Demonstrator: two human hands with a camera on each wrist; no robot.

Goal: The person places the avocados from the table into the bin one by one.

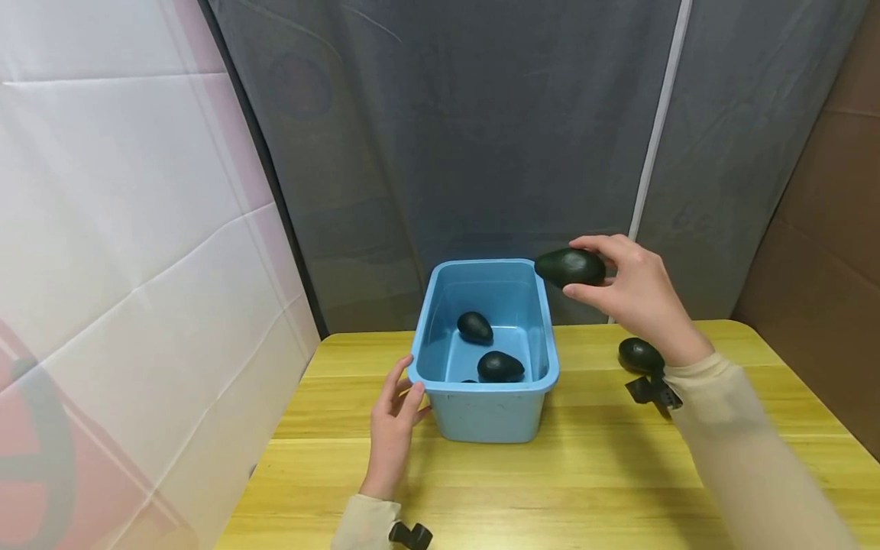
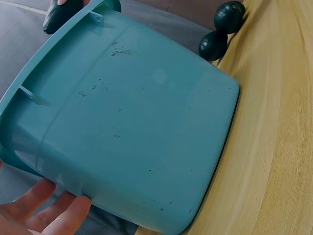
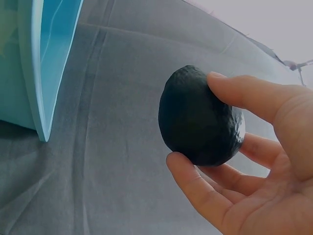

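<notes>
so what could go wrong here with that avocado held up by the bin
1. The right hand holds the avocado only by fingertips, just outside the blue bin's far right corner; a loose grip might drop it on the table.
2. The left hand merely touches the bin's near left corner, so a knock might shift it.

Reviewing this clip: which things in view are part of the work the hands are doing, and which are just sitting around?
Part of the work:
- held avocado, gripped by the right hand beside the bin's far right corner
- blue bin, left hand touching its near left corner
- two avocados in the bin
- avocado on the table, possibly next

Just there:
- wooden table
- grey curtain
</notes>
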